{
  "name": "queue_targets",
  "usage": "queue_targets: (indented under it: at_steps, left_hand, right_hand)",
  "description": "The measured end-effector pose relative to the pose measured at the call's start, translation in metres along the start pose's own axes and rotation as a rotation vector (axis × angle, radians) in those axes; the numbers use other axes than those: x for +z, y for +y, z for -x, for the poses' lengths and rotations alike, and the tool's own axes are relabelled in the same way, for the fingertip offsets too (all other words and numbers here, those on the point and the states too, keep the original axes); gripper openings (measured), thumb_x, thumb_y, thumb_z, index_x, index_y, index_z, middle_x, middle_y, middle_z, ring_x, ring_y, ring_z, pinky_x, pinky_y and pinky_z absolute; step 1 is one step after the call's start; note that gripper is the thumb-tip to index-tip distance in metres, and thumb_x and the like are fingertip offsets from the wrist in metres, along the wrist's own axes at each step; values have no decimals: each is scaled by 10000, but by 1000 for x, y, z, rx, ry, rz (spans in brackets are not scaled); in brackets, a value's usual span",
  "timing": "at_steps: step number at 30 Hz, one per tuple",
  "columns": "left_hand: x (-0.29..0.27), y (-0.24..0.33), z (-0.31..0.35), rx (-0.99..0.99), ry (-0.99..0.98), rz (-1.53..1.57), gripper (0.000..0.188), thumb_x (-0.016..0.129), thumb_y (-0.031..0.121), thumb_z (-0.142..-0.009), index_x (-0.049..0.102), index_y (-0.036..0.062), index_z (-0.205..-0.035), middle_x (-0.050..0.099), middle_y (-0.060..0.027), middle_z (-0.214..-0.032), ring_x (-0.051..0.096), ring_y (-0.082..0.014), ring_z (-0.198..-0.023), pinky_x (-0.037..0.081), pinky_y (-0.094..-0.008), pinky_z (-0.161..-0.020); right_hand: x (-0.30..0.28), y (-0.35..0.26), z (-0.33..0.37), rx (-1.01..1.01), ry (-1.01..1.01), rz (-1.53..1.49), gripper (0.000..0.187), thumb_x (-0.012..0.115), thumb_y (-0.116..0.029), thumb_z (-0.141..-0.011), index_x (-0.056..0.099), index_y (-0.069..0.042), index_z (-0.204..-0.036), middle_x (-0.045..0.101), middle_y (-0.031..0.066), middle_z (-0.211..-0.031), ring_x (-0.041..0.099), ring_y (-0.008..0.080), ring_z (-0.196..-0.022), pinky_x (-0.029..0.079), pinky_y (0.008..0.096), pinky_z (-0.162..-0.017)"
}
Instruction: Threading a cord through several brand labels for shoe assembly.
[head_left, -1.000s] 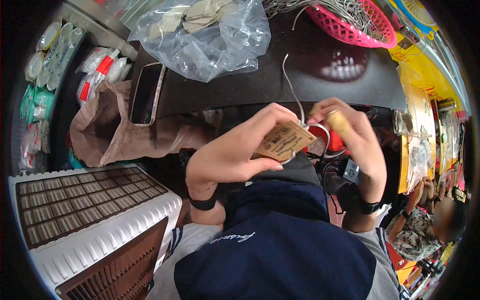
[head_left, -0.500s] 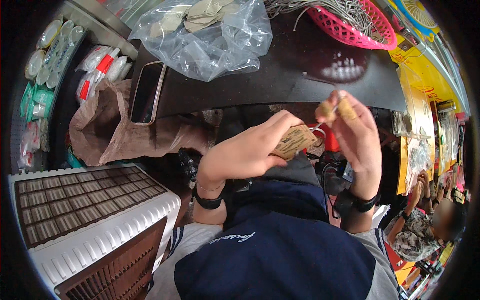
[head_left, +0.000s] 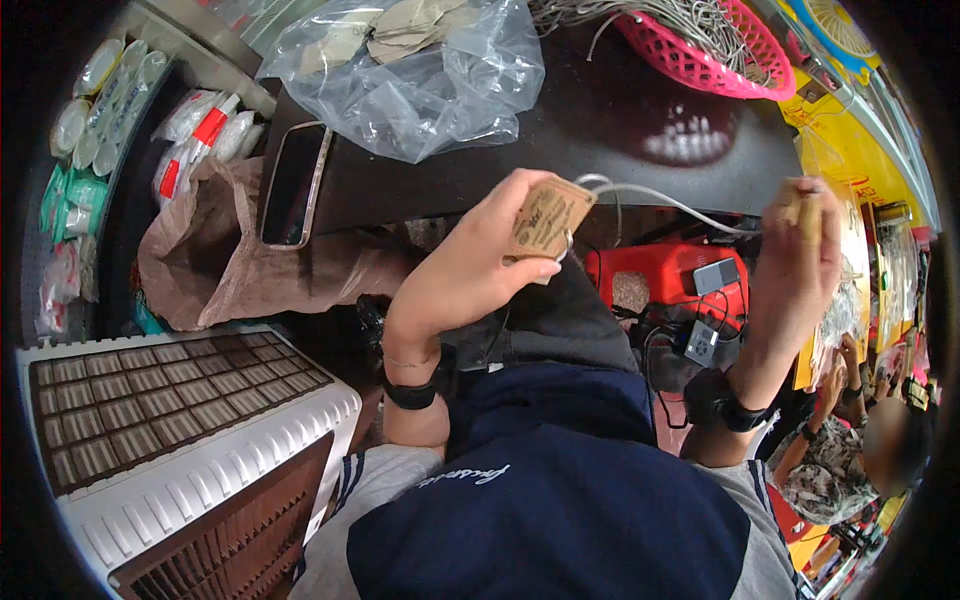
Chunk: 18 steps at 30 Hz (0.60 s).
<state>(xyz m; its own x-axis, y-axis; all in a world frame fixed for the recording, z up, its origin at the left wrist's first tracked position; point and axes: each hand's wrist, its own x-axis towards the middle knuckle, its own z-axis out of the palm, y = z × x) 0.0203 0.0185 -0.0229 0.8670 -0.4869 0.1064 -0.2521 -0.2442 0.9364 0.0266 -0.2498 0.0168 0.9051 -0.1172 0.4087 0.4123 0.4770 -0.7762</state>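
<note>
Brown cardboard tags (head_left: 552, 216) with dark print are pinched in my left hand (head_left: 465, 255), thumb beneath and fingers behind; how many there are cannot be told. From their upper corner a grey cord (head_left: 675, 203) runs to the right, with a small loop hanging at the tags' lower edge. My right hand (head_left: 800, 245) is closed on the cord's far end, though motion blurs its fingertips. Tan coverings wrap some of those fingertips. Both hands are above my lap, at the near edge of the black table (head_left: 400, 190).
On the table are a clear plastic bag (head_left: 430, 110) of cardboard pieces, a pink basket (head_left: 700, 78) of grey cords and a phone (head_left: 296, 185). A brown sack (head_left: 210, 250) and white air cooler (head_left: 230, 450) stand left. Below right is a red container (head_left: 660, 270). Another person (head_left: 830, 460) works far right.
My right hand has moved right, away from the tags, drawing the cord out straighter. My left hand has shifted slightly up and left and tilted the tags upward.
</note>
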Motion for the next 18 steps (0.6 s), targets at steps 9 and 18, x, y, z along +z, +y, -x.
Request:
queue_targets:
  at_steps: [9,18]
  left_hand:
    - [19,18,0,19,198,196,648,725,-6,-725,379,30,-1271,528,-71,-1129,533,-122,-1023,458,-264,-870]
    - [31,21,-1,135,241,36,621,695,-55,-727,379,16,-1257,507,-95,-1168,515,-158,-1073,442,-289,-907]
  right_hand:
    - [52,23,20,-26,-288,970,159,633,65,-735,667,9,-881,647,79,-808,627,153,-724,475,241,-668]
    - [54,30,27,-25,-150,922,158,663,30,-737,630,6,-890,662,69,-782,613,60,-661,484,212,-610]
